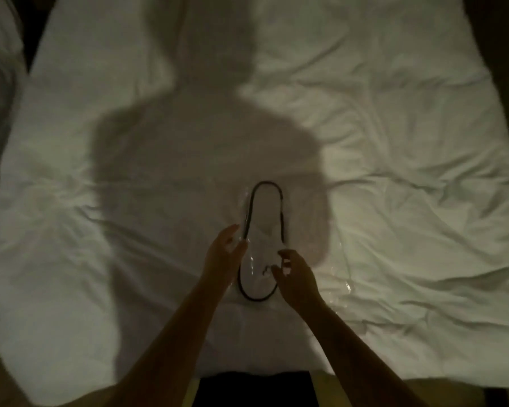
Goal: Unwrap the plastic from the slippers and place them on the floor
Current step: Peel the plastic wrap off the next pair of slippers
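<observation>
White slippers (263,230) with dark piping, stacked as a flat pair, lying lengthwise on the bed (394,142), inside the person's shadow (188,160) and close to the bed's near edge

Clear plastic (249,259) over the slippers, glinting at the near half, with more crinkled film (hard to trace in the dim light) spread on the sheet just right of the slippers

Left hand (225,254) at the slippers' left edge, fingers loosely spread and curled, thumb against the plastic; no firm grasp to be seen, so cannot tell whether anything is pinched

Right hand (296,277) at the slippers' right edge near the toe end, fingers hooked inward, fingertips at the plastic; grasp likewise not clear

Both bare forearms reaching in from the bed's near edge, converging on the slippers
</observation>
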The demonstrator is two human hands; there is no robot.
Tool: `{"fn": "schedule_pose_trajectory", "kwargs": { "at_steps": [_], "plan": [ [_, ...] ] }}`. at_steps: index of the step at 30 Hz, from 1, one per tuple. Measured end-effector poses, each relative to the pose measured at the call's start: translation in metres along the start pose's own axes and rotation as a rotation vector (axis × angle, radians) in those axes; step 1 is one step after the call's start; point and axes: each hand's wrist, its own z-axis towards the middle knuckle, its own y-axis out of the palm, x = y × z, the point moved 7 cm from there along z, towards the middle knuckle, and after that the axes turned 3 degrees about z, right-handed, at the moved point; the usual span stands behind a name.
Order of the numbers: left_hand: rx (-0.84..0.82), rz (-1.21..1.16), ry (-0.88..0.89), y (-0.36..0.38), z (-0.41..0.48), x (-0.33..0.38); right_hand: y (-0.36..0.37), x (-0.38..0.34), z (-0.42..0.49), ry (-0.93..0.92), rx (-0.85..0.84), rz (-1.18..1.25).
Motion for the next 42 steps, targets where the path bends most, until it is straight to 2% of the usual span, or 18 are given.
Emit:
{"fn": "schedule_pose_trajectory", "kwargs": {
  "at_steps": [5, 11, 13, 17, 22, 26, 31, 34, 38, 42],
  "plan": [
    [-0.109, -0.002, -0.187, 0.023, 0.030, -0.056, 0.022, 0.036, 0.024, 0.146, -0.006, 0.006],
    [-0.137, -0.005, -0.217, 0.039, 0.038, -0.061, 0.026, 0.041, 0.033, 0.213, 0.010, 0.137],
    [-0.154, 0.059, -0.178, 0.038, 0.038, -0.054, 0.020, 0.034, 0.029, 0.199, 0.052, 0.179],
    [-0.125, -0.042, -0.111, 0.021, 0.032, -0.019, -0.005, 0.000, 0.019, 0.103, 0.141, 0.281],
    [-0.055, -0.136, 0.107, -0.025, 0.017, 0.089, -0.068, -0.100, 0.008, -0.099, 0.237, 0.347],
    [-0.001, -0.239, 0.388, -0.090, -0.017, 0.220, -0.145, -0.222, -0.024, -0.393, 0.330, 0.421],
    [0.039, -0.335, 0.670, -0.177, -0.102, 0.369, -0.238, -0.357, -0.111, -0.750, 0.393, 0.438],
    [0.081, -0.337, 0.852, -0.225, -0.169, 0.439, -0.298, -0.420, -0.186, -0.958, 0.589, 0.427],
    [0.098, -0.343, 1.055, -0.272, -0.249, 0.497, -0.370, -0.494, -0.313, -1.310, 0.867, 0.359],
    [0.043, -0.380, 1.145, -0.297, -0.302, 0.509, -0.400, -0.552, -0.417, -1.558, 0.948, 0.211]
  ]
}}
